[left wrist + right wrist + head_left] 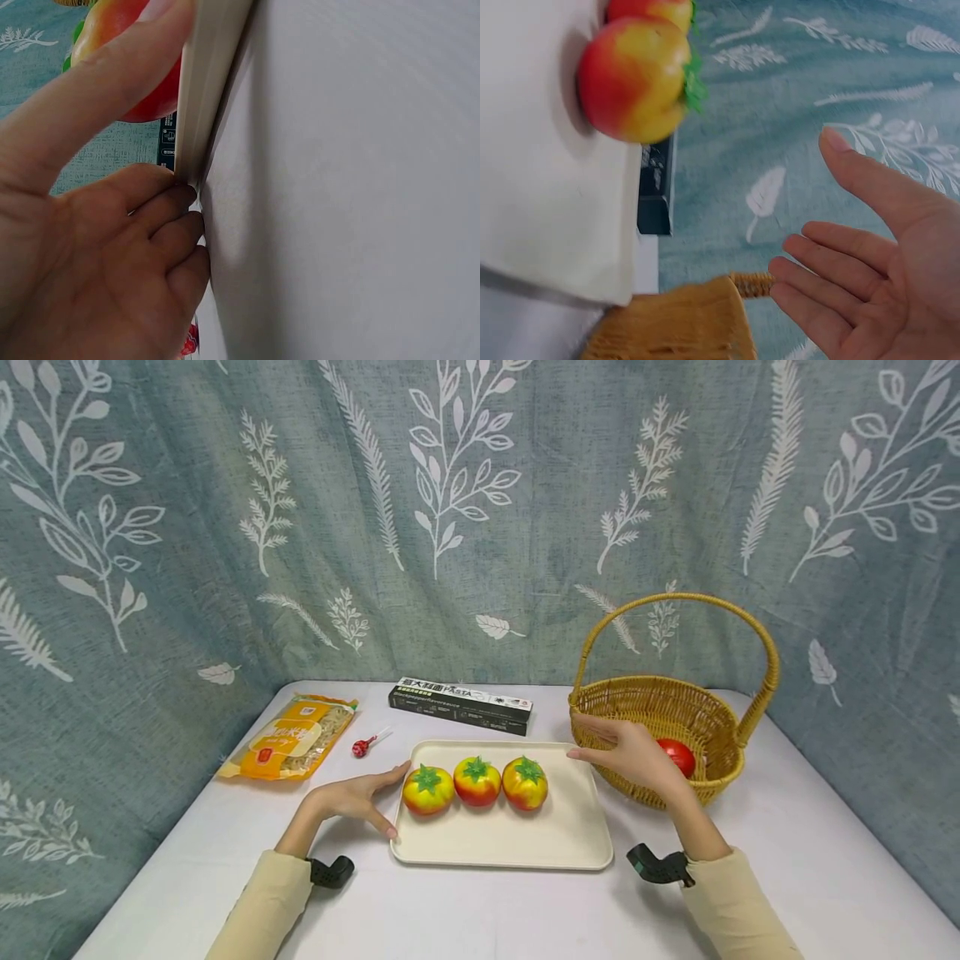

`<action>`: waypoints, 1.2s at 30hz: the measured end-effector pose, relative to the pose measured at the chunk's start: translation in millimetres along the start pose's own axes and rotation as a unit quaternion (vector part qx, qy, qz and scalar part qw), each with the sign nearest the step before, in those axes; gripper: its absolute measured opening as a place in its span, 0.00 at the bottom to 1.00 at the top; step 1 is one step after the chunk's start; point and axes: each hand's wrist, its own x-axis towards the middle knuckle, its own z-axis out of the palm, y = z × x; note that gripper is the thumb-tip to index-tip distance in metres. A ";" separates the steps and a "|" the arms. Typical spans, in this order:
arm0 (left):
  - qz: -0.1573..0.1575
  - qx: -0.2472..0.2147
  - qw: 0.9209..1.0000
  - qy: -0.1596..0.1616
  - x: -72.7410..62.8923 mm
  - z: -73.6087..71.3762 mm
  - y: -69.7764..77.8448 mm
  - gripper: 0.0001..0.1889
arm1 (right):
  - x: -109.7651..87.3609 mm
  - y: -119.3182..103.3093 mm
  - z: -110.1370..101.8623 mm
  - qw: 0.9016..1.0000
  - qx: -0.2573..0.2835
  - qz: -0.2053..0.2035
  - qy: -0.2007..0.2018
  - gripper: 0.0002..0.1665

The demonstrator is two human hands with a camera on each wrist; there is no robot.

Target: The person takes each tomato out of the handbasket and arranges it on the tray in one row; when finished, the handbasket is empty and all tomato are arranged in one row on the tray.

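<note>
My left hand [352, 797] is at the left end of a cream rectangular tray [510, 847]. Its thumb lies by the front left corner and its fingers reach toward the back left one, spread along the rim. In the left wrist view the thumb overlaps the tray's side wall [206, 82]. Three red-and-yellow tomato-like fruits with green tops, left [428, 793], middle [477, 783] and right [525, 785], sit in a row on the tray. Over the tray's back right corner, my right hand [633, 756] holds nothing, its thumb and fingers apart in the right wrist view.
A wicker basket [645, 693] with a tall handle stands at the back right, a red round thing [677, 757] inside. Behind the tray lies a black-and-white pasta box [461, 706]. To the left are a red lollipop [362, 747] and an orange noodle packet [292, 739].
</note>
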 end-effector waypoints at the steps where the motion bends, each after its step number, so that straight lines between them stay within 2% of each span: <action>1: 0.001 -0.001 1.000 0.000 -0.2 0.1 -0.3 0.60 | -0.4 1.1 -3.1 1.000 0.002 0.001 0.001 0.42; 10: 0.004 -0.006 1.000 0.002 -2.0 1.1 -1.3 0.60 | -7.9 11.8 -29.3 1.000 -0.004 0.020 0.019 0.41; 21: -0.001 -0.008 1.000 0.001 1.4 2.6 -4.3 0.60 | -13.5 34.9 -50.1 0.998 0.016 0.063 0.007 0.43; 30: -0.001 -0.012 1.000 0.001 -0.2 2.4 -4.5 0.60 | -17.2 52.4 -61.7 0.996 -0.035 0.081 -0.010 0.45; 36: -0.002 -0.004 1.000 0.001 0.4 1.7 -3.2 0.60 | -22.5 59.8 -68.8 0.995 -0.066 0.072 -0.027 0.43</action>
